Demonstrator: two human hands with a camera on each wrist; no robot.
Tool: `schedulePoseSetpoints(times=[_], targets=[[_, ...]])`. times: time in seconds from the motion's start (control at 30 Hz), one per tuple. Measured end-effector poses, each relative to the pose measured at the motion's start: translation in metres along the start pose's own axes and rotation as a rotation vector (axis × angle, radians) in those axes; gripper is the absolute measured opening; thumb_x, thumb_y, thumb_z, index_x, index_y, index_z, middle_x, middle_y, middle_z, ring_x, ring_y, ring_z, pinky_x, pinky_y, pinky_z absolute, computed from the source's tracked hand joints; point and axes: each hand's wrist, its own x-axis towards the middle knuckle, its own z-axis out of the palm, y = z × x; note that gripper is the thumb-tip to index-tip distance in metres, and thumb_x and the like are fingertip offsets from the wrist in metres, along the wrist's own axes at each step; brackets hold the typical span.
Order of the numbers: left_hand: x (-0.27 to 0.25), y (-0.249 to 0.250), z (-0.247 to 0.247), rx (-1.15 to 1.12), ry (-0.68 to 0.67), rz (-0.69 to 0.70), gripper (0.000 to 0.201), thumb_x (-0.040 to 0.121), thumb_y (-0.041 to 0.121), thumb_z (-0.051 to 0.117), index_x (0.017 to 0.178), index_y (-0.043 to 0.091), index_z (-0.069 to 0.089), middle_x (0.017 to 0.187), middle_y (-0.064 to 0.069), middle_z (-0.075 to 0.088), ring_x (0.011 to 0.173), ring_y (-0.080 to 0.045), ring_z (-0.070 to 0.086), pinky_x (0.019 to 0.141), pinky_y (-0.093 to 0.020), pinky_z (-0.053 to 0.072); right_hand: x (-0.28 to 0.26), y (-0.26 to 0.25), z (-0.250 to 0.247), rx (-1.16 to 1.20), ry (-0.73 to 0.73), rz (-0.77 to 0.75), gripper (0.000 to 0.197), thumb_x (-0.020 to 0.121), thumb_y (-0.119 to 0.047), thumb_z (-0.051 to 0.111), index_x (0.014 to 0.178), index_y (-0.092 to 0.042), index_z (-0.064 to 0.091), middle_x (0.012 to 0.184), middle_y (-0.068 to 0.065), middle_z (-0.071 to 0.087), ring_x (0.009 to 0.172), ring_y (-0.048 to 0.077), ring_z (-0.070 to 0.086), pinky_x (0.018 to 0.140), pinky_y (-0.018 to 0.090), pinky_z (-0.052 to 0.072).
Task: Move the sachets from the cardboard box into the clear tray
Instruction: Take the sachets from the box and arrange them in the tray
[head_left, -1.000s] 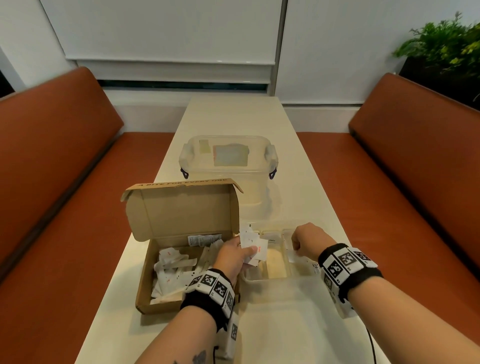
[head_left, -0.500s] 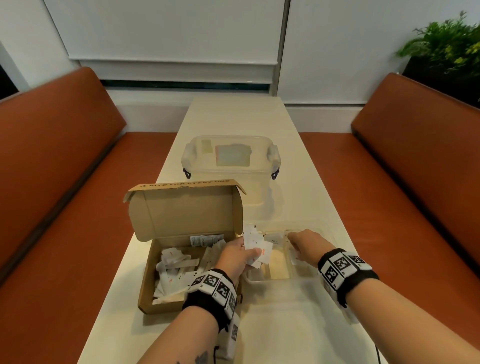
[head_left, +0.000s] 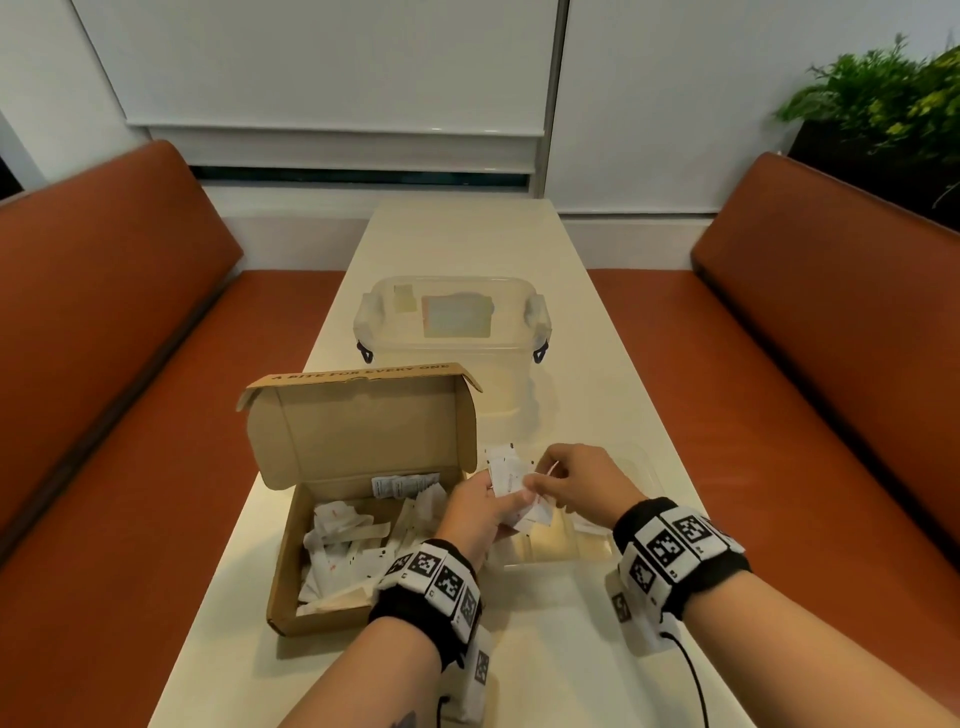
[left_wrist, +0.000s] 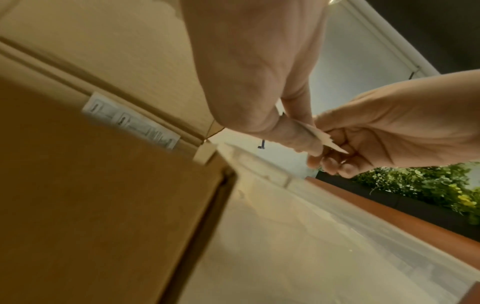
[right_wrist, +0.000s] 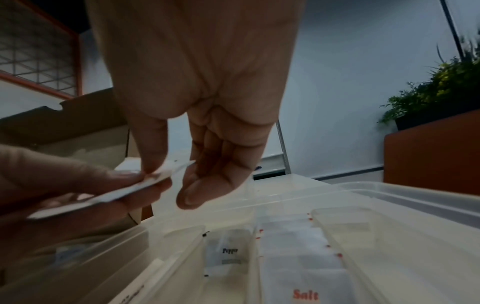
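An open cardboard box (head_left: 291, 561) at the left holds several white sachets (head_left: 348, 540). My left hand (head_left: 511, 501) is raised at the box's right edge and grips a small bunch of sachets (head_left: 506, 478). From the right, my right hand (head_left: 535, 486) meets it and pinches the top sachet (right_wrist: 155, 179) of that bunch between thumb and fingers. Both hands hover over the clear tray (head_left: 647, 467). In the right wrist view the divided tray (right_wrist: 389, 205) has a Pepper sachet (right_wrist: 230, 253) in one compartment and Salt sachets (right_wrist: 303, 288) in the one beside it.
A clear lidded container (head_left: 452, 322) stands behind the box and tray on the narrow cream table (head_left: 457, 239). Orange benches (head_left: 104, 364) flank the table on both sides. A plant (head_left: 883, 104) sits at the far right.
My right hand has moved left from inside the tray to the bunch in my left hand and taken hold of a sachet. The left hand has risen slightly.
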Motion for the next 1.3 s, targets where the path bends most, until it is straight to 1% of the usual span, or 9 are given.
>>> schedulePoseSetpoints(times=[0.13, 0.23, 0.47, 0.6, 0.77, 0.9, 1.0, 1.13, 1.3], targets=[[-0.004, 0.002, 0.000, 0.013, -0.079, -0.006, 0.025, 0.083, -0.001, 0.067, 0.105, 0.010, 0.064, 0.094, -0.009, 0.070, 0.080, -0.019, 0.069, 0.062, -0.024, 0.054, 0.002, -0.005, -0.002, 0.107, 0.035, 0.010, 0.022, 0.079, -0.029, 0.074, 0.078, -0.010, 0.066, 0.066, -0.005, 0.057, 0.057, 0.005, 0.048, 0.054, 0.015, 0.039], [-0.006, 0.001, -0.002, 0.009, -0.084, -0.002, 0.028, 0.083, -0.002, 0.066, 0.108, 0.011, 0.064, 0.096, -0.010, 0.071, 0.081, -0.020, 0.069, 0.062, -0.025, 0.055, 0.001, -0.006, -0.004, 0.189, 0.047, 0.041, 0.021, 0.075, -0.025, 0.078, 0.068, -0.012, 0.062, 0.065, -0.003, 0.060, 0.057, 0.008, 0.053, 0.051, 0.017, 0.043], [-0.005, 0.003, -0.005, 0.002, -0.051, 0.002, 0.029, 0.084, -0.001, 0.065, 0.110, 0.012, 0.063, 0.100, -0.010, 0.072, 0.081, -0.019, 0.070, 0.062, -0.026, 0.056, -0.001, -0.006, -0.005, 0.375, 0.106, 0.095, 0.019, 0.083, -0.016, 0.072, 0.080, 0.001, 0.063, 0.077, 0.009, 0.070, 0.061, 0.014, 0.065, 0.050, 0.019, 0.053], [-0.005, 0.001, -0.013, 0.029, 0.015, -0.013, 0.025, 0.086, -0.001, 0.063, 0.108, 0.011, 0.065, 0.096, -0.008, 0.072, 0.081, -0.020, 0.069, 0.063, -0.026, 0.056, 0.003, -0.004, -0.010, 0.508, 0.206, 0.153, 0.016, 0.091, -0.016, 0.062, 0.084, -0.003, 0.055, 0.079, 0.011, 0.069, 0.057, 0.018, 0.067, 0.051, 0.030, 0.058], [-0.008, -0.005, -0.032, 0.088, 0.086, -0.026, 0.028, 0.087, 0.000, 0.063, 0.115, 0.004, 0.061, 0.103, -0.013, 0.070, 0.089, -0.023, 0.068, 0.062, -0.025, 0.055, 0.014, 0.002, -0.017, 0.097, 0.176, 0.085, 0.007, 0.090, -0.008, 0.057, 0.085, -0.010, 0.061, 0.078, 0.012, 0.069, 0.062, 0.021, 0.065, 0.060, 0.028, 0.056], [-0.008, -0.008, -0.039, 0.104, 0.098, -0.022, 0.028, 0.086, -0.001, 0.063, 0.114, 0.001, 0.062, 0.104, -0.016, 0.070, 0.092, -0.028, 0.068, 0.069, -0.030, 0.056, 0.026, -0.005, -0.009, -0.269, -0.026, -0.024, 0.029, 0.087, 0.000, 0.048, 0.096, -0.014, 0.072, 0.097, 0.005, 0.065, 0.082, 0.015, 0.057, 0.067, 0.014, 0.039], [-0.007, -0.009, -0.040, 0.123, 0.093, -0.016, 0.023, 0.085, 0.000, 0.064, 0.108, 0.003, 0.064, 0.096, -0.013, 0.072, 0.084, -0.024, 0.068, 0.064, -0.027, 0.055, 0.034, -0.011, 0.001, -0.427, -0.135, -0.060, 0.034, 0.088, 0.003, 0.047, 0.107, -0.014, 0.070, 0.116, 0.007, 0.063, 0.104, 0.021, 0.060, 0.088, 0.022, 0.044], [-0.005, -0.010, -0.040, 0.114, 0.091, -0.015, 0.015, 0.084, -0.002, 0.065, 0.097, 0.006, 0.065, 0.077, -0.005, 0.069, 0.060, -0.010, 0.064, 0.051, -0.018, 0.049, 0.037, -0.019, 0.012, -0.594, -0.184, -0.127, 0.035, 0.091, 0.001, 0.042, 0.124, -0.011, 0.048, 0.112, 0.015, 0.061, 0.099, 0.030, 0.060, 0.080, 0.030, 0.046], [-0.003, -0.011, -0.041, 0.137, 0.081, -0.029, 0.017, 0.083, 0.002, 0.068, 0.098, 0.009, 0.064, 0.081, -0.003, 0.070, 0.069, -0.013, 0.066, 0.059, -0.022, 0.052, 0.043, -0.024, 0.012, -0.768, -0.180, -0.152, 0.037, 0.091, 0.002, 0.044, 0.126, -0.009, 0.041, 0.111, 0.016, 0.061, 0.098, 0.031, 0.061, 0.084, 0.036, 0.051]])
